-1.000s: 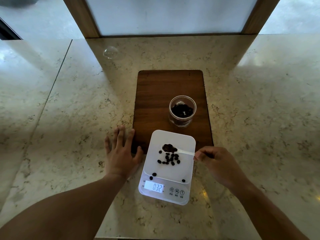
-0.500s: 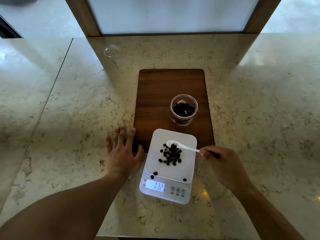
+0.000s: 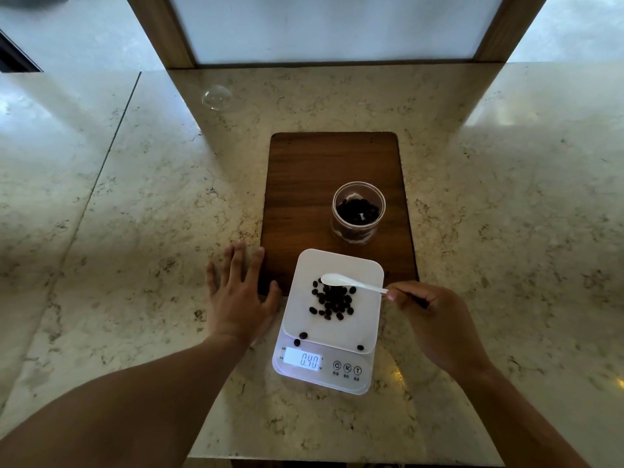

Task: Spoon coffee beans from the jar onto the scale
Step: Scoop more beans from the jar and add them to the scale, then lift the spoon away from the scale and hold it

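Coffee beans (image 3: 332, 300) heaped on scale (image 3: 364, 271); right hand (image 3: 435, 319) fingers pinch spoon (image 3: 351, 282), handle end hidden; left hand (image 3: 238, 298) flat, splayed.

White scale (image 3: 366, 327), dark beans (image 3: 332, 300), veined marble (image 3: 152, 197)

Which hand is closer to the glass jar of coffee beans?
The right hand, just. It sits below and right of the jar, holding the spoon; the left hand lies flat, lower left.
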Available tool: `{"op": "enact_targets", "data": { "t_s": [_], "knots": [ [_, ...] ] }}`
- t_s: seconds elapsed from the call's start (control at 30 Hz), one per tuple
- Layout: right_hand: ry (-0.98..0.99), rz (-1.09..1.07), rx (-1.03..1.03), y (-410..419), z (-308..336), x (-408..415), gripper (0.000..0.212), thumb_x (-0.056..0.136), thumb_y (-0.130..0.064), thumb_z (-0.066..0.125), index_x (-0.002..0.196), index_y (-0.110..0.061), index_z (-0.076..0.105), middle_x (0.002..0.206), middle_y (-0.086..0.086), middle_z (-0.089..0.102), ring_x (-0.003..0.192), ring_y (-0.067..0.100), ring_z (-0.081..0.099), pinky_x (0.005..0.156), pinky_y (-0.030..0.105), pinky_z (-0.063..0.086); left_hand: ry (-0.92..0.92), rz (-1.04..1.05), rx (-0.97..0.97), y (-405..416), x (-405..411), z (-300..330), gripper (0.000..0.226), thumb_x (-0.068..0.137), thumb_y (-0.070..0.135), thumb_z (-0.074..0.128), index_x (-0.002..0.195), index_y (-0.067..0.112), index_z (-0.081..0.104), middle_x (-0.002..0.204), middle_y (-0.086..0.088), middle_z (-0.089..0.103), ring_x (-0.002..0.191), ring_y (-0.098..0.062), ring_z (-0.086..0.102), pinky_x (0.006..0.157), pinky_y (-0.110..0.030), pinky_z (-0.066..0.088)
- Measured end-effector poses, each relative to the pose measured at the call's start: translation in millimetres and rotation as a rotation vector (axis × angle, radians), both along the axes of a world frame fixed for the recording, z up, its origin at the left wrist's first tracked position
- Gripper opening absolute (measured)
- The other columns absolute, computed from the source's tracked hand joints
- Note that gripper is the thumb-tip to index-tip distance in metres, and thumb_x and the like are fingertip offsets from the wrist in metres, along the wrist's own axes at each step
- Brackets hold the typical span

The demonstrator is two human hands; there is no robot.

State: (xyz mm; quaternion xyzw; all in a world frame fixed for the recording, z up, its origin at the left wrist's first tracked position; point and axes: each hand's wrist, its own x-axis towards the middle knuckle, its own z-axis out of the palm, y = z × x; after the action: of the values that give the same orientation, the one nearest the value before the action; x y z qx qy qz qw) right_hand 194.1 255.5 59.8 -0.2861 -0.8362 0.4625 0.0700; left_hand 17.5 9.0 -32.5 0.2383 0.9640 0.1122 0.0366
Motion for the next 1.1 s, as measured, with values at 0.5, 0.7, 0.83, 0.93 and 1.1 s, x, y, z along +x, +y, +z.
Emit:
{"op": "enact_targets", "data": {
  "t_s": [0.5,0.7,0.83,0.93,1.1],
  "knots": [
    [0.064,-0.305,-0.163,-5.1,-21.1,15.7,0.022,0.097,-0.025,0.053,0.085,-0.023,0.071,0.057,0.011,0.056,0.051,0.020,0.047,0.051,0.036,0.039,-0.020,-0.002,0.000,0.9,0.6,3.1,0.072,0.088,0.058,0.028,0.153,0.027,0.024,0.166,-0.011,0.013,0.153,-0.024,-0.005,0.122,-0.055,-0.002],
    [0.051,-0.482,-0.151,-10.6,-31.0,30.3,0.026,0.098,-0.028,0.053,0.077,-0.024,0.068,0.059,0.006,0.063,0.054,0.029,0.055,0.054,0.044,0.049,-0.025,-0.007,0.006,0.7,0.2,3.9,0.072,0.089,0.058,0.029,0.154,0.027,0.023,0.166,-0.011,0.012,0.153,-0.022,-0.007,0.122,-0.055,-0.003],
    [0.038,-0.556,-0.095,-6.1,-36.0,30.1,0.027,0.097,-0.030,0.054,0.076,-0.027,0.070,0.058,-0.001,0.068,0.048,0.024,0.054,0.048,0.036,0.046,-0.026,-0.002,0.003,0.2,1.3,5.7,0.073,0.089,0.057,0.029,0.154,0.027,0.023,0.166,-0.011,0.012,0.153,-0.022,-0.007,0.121,-0.055,-0.002],
    [0.002,-0.558,-0.004,-4.1,-41.5,30.2,0.028,0.098,-0.032,0.052,0.082,-0.021,0.072,0.058,-0.005,0.068,0.045,0.016,0.054,0.043,0.026,0.040,-0.023,-0.003,0.007,-0.1,1.8,4.7,0.073,0.088,0.058,0.029,0.154,0.027,0.023,0.166,-0.011,0.012,0.153,-0.022,-0.007,0.122,-0.055,-0.002],
    [-0.068,-0.513,0.123,-6.9,-44.0,29.6,0.008,0.096,-0.031,0.053,0.096,-0.029,0.061,0.060,-0.009,0.067,0.054,0.002,0.062,0.048,0.019,0.040,-0.024,0.002,-0.008,1.5,0.9,4.5,0.074,0.088,0.057,0.028,0.154,0.026,0.023,0.166,-0.012,0.012,0.153,-0.022,-0.005,0.122,-0.055,-0.002]
  ]
}}
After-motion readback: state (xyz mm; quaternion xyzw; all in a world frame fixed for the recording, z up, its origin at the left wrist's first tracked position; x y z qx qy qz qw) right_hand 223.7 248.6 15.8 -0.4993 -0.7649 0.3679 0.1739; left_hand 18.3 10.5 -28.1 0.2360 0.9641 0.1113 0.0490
